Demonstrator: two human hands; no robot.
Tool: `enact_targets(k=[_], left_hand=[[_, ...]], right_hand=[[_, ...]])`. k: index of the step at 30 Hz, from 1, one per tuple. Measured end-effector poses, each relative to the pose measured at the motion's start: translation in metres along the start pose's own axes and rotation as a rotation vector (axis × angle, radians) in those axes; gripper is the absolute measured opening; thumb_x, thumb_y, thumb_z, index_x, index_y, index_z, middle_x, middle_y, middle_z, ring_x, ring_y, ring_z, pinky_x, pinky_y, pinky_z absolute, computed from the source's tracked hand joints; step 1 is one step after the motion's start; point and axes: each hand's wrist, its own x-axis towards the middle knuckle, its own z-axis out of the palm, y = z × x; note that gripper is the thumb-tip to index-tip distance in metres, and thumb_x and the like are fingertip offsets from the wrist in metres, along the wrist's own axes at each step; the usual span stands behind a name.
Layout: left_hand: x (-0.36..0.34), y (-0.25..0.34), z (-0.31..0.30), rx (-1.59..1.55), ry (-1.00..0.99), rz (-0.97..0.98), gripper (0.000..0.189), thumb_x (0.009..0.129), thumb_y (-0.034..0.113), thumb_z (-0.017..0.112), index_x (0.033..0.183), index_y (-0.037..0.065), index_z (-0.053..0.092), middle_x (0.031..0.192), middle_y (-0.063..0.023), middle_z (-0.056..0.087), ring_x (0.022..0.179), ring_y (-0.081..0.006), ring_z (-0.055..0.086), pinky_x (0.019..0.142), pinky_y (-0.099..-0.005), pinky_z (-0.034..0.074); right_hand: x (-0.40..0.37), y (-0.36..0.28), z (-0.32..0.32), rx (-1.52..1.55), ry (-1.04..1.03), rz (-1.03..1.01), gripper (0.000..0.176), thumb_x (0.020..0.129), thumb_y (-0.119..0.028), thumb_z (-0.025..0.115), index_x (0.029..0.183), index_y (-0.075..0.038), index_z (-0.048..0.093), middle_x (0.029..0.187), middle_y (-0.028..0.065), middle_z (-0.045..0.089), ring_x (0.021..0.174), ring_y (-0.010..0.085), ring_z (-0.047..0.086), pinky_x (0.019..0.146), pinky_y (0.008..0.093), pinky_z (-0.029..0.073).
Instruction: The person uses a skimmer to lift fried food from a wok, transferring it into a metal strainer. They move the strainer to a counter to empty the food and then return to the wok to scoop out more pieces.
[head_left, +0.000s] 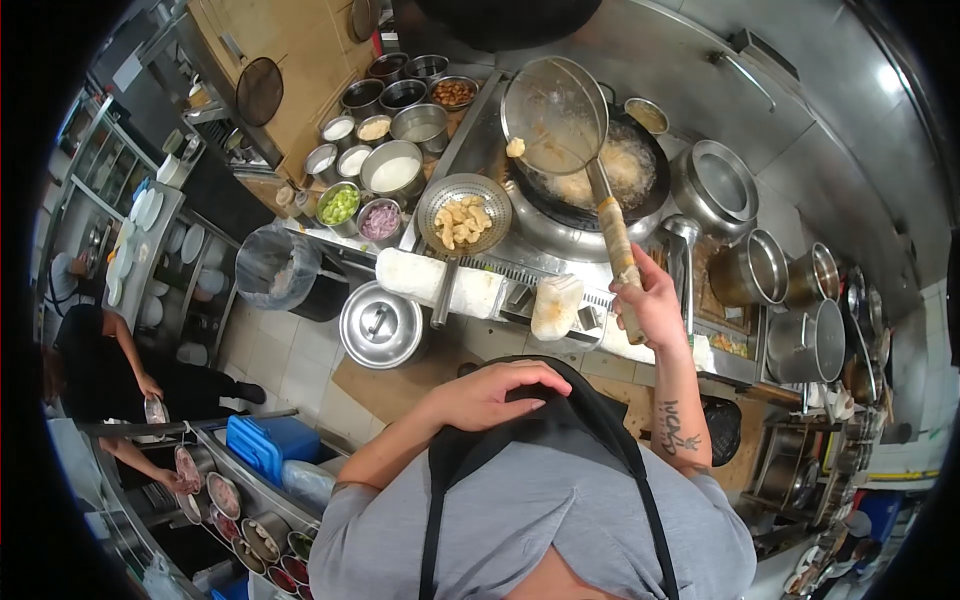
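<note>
My right hand (655, 300) is closed around the tape-wrapped handle of a wire-mesh strainer (555, 95). The strainer's round mesh is raised over a black wok (655, 190), where pale pieces bubble in hot oil. One small fried piece (515, 148) clings near its left rim. To the left, a perforated metal skimmer (430, 222) holds a pile of golden fried pieces (462, 220), its handle pointing toward me. My left hand (500, 392) is in front of my black apron, fingers stretched out and thumb apart, with nothing visible in it.
Metal containers of chopped green vegetable (341, 204), diced onion (380, 222) and white powder (392, 174) stand at the left. A lidded pot (381, 325) and a lined bin (280, 268) are below. Stacked pots (747, 266) stand right. A co-worker (100, 360) handles food at far left.
</note>
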Motion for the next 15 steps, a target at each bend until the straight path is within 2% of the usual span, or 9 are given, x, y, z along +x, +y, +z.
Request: enact_targets(k=[2,8,10,14,15], left_hand=[[-0.001,-0.001,0.001,0.01,0.018,0.017,0.036,0.096,0.004,0.058,0.132,0.004,0.058,0.127,-0.0119,0.062,0.121,-0.0275,0.059,0.106,-0.0375,0.044],[-0.002,0.0,0.0,0.003,0.033,0.02,0.036,0.096,0.003,0.058,0.132,0.004,0.058,0.129,-0.0123,0.061,0.123,-0.0281,0.058,0.107,-0.0384,0.044],[-0.002,0.001,-0.001,-0.022,0.02,-0.008,0.037,0.095,0.001,0.058,0.132,0.004,0.059,0.133,-0.0127,0.059,0.126,-0.0286,0.056,0.109,-0.0386,0.041],[-0.005,0.0,-0.001,-0.002,0.044,-0.009,0.037,0.095,0.001,0.058,0.132,0.004,0.059,0.131,-0.0124,0.06,0.125,-0.0285,0.057,0.108,-0.0382,0.042],[-0.006,-0.001,-0.002,0.005,0.049,-0.006,0.037,0.095,0.001,0.058,0.132,0.005,0.058,0.13,-0.0122,0.06,0.123,-0.0282,0.057,0.107,-0.0379,0.043]], right_hand=[[0.005,-0.001,0.004,-0.052,0.005,-0.036,0.078,0.085,0.005,0.059,0.156,0.001,0.029,0.094,0.0138,0.065,0.063,0.0143,0.06,0.046,0.0285,0.049],[0.013,-0.007,0.011,-0.133,0.016,-0.083,0.076,0.085,0.007,0.058,0.156,0.0,0.03,0.091,0.0114,0.065,0.062,0.0137,0.06,0.045,0.0284,0.049],[0.016,-0.008,0.01,-0.13,0.055,-0.089,0.076,0.085,0.007,0.059,0.155,0.0,0.031,0.089,0.0103,0.065,0.061,0.0133,0.06,0.045,0.0283,0.049],[0.029,-0.013,-0.01,-0.102,0.149,-0.078,0.076,0.087,0.002,0.064,0.156,-0.001,0.032,0.083,0.0058,0.064,0.059,0.0112,0.058,0.047,0.028,0.047],[0.033,-0.017,-0.018,-0.137,0.178,-0.065,0.074,0.087,0.002,0.063,0.155,0.0,0.033,0.085,0.0059,0.064,0.059,0.0113,0.058,0.047,0.028,0.047]])
